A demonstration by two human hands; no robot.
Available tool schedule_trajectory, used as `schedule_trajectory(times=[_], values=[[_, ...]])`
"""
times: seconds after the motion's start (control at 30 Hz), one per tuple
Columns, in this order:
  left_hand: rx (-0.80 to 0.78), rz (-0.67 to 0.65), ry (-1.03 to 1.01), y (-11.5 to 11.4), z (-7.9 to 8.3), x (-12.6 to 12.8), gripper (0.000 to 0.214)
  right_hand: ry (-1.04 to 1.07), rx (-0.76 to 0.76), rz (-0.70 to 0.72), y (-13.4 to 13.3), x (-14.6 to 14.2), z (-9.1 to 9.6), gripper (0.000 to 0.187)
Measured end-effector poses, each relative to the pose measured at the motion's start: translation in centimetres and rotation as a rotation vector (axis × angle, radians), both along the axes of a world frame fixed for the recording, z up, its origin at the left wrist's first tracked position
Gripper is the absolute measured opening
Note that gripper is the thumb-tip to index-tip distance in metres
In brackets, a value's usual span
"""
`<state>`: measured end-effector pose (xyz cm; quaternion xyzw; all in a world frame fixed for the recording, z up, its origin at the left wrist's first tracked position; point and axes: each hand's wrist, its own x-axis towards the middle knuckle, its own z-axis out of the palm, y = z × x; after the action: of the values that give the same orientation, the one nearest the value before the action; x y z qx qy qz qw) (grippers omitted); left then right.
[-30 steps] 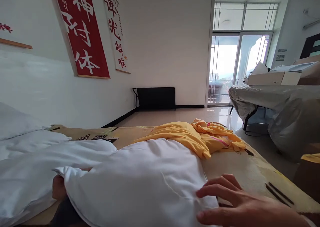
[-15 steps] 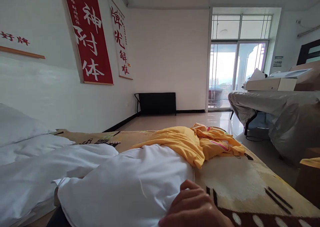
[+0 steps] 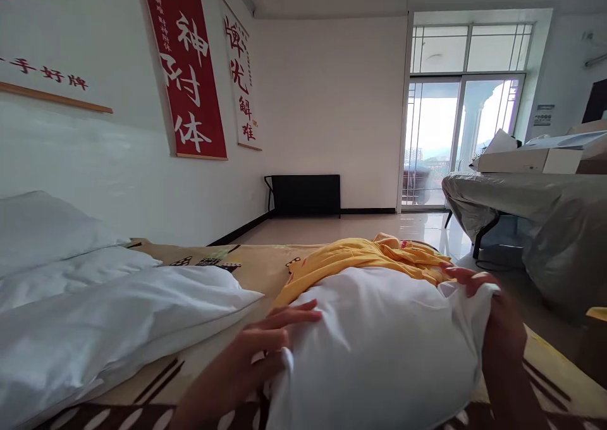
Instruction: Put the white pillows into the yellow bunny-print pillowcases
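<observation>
A white pillow [image 3: 379,348] stands lifted in front of me over the patterned bed cover [image 3: 208,367]. My left hand [image 3: 265,348] grips its left edge, with one finger stretched along the cloth. On the far right corner my right hand [image 3: 474,284] pinches the fabric. Behind the pillow lies a crumpled yellow cloth [image 3: 360,256].
Stacked white pillows [image 3: 95,297] lie at the left against the wall. A covered table [image 3: 531,196] with flat boxes [image 3: 531,159] stands at the right. A black bench [image 3: 306,194] sits by the far wall, next to the glass balcony door [image 3: 455,139].
The pillow has been pulled away from the stack to the right and raised. My left hand came out from under it to its left edge; my right hand moved up to the right corner.
</observation>
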<state>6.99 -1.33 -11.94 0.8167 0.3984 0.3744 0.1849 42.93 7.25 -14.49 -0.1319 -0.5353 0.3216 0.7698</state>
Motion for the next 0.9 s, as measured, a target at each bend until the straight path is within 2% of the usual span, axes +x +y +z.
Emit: schedule_trajectory(times=[0.07, 0.13, 0.23, 0.3, 0.37, 0.5, 0.6, 0.7, 0.8, 0.9], values=[[-0.015, -0.022, 0.122, 0.2, 0.4, 3.1, 0.027, -0.19, -0.007, 0.09, -0.3, -1.1, -0.3, 0.011], [0.017, 0.049, 0.129, 0.7, 0.0, 5.0, 0.029, -0.391, -0.034, 0.222, -0.8, -3.0, -0.6, 0.013], [0.041, 0.118, 0.126, 1.4, -1.5, 6.5, 0.039, -0.707, -0.107, 0.427, -1.5, -6.3, -1.4, 0.018], [0.048, 0.092, 0.186, 1.4, -2.2, 7.2, 0.041, -0.913, -0.137, 0.51, -1.5, -8.2, -2.3, 0.017], [0.034, 0.042, 0.238, 1.1, -2.3, 7.8, 0.037, -1.009, -0.161, 0.573, -1.0, -9.4, -3.2, 0.015], [-0.015, 0.05, 0.103, 0.8, -1.3, 8.8, 0.033, -0.835, -0.234, 0.597, -0.5, -9.7, -3.6, 0.02], [-0.063, 0.073, 0.011, 1.7, -1.5, 8.8, 0.037, -0.715, -0.146, 0.582, -0.7, -9.4, -2.9, 0.023], [-0.144, 0.139, -0.063, 2.9, -3.0, 8.2, 0.042, -0.686, -0.029, 0.534, -1.1, -9.7, -2.5, 0.024], [-0.184, 0.23, -0.19, 3.2, -4.9, 7.7, 0.04, -0.673, -0.026, 0.445, -1.4, -10.1, -2.5, 0.024], [-0.246, 0.268, -0.325, 2.5, -6.1, 7.9, 0.044, -0.688, -0.031, 0.369, -1.6, -10.3, -2.6, 0.022]])
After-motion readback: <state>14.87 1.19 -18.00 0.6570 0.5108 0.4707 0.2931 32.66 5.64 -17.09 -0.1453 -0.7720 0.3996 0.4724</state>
